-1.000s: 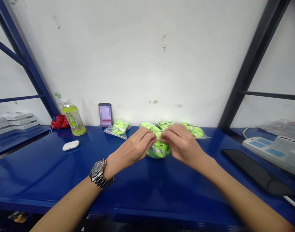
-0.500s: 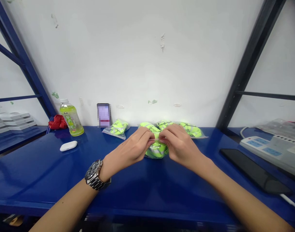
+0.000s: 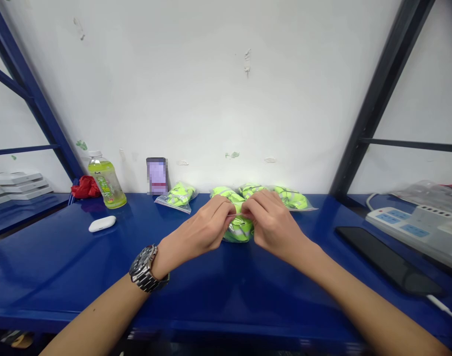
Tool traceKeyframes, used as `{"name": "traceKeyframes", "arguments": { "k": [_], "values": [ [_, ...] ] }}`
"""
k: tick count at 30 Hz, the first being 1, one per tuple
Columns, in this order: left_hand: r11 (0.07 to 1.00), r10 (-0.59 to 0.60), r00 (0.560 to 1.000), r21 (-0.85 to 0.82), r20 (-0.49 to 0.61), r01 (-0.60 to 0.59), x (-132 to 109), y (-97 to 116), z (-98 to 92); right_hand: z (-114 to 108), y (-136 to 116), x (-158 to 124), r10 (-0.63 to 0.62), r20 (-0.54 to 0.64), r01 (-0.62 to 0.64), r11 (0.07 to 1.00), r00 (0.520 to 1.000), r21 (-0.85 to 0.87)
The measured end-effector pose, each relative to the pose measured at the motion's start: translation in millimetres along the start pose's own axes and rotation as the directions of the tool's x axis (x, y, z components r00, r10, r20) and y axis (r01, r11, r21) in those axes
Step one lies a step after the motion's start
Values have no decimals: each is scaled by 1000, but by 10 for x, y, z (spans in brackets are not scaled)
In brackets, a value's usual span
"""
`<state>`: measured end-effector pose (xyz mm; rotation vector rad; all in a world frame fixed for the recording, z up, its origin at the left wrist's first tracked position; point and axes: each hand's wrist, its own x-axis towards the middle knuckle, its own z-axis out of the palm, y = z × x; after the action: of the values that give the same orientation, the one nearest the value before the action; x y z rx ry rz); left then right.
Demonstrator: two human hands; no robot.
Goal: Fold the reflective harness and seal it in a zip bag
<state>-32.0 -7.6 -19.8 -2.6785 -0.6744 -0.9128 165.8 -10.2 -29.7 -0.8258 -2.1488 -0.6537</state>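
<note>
A clear zip bag point(image 3: 239, 231) holding folded neon-yellow fabric with silvery strips sits on the blue table between my hands. My left hand point(image 3: 211, 222), with a metal watch point(image 3: 146, 268) on its wrist, pinches the bag's top edge. Close beside it, my right hand point(image 3: 272, 220) pinches the same edge, its fingertips almost meeting the left ones. Behind my hands lie more bags of neon fabric, one at the right point(image 3: 292, 198) and others partly hidden. Another such bag point(image 3: 179, 195) rests apart on the left.
A phone point(image 3: 157, 175) leans on the wall near a drink bottle point(image 3: 108, 180), a red cloth bundle point(image 3: 85, 188) and a white earbud case point(image 3: 102, 224). On the right are a black phone point(image 3: 387, 259) with a cable and a power strip point(image 3: 404, 222). White boxes point(image 3: 22, 185) stand far left.
My right hand has shifted slightly left along the bag's edge, closer to my left hand. Both hands still pinch the bag. The whole view has moved a little.
</note>
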Motion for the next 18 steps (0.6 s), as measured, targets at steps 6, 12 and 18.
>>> {"name": "traceKeyframes", "arguments": {
  "k": [6,12,18],
  "values": [
    [1000,-6,1000,-9,-24,5,-11,2,17,41,-29,-13,-21,-42,18,997,999,-70],
    [999,12,994,46,-112,-7,-20,-30,69,54,-82,16,-65,-86,54,991,994,-118],
    [989,32,969,147,-246,5,-10,11,126,61,-134,47,-136,-139,112,980,981,-164]
  ]
}}
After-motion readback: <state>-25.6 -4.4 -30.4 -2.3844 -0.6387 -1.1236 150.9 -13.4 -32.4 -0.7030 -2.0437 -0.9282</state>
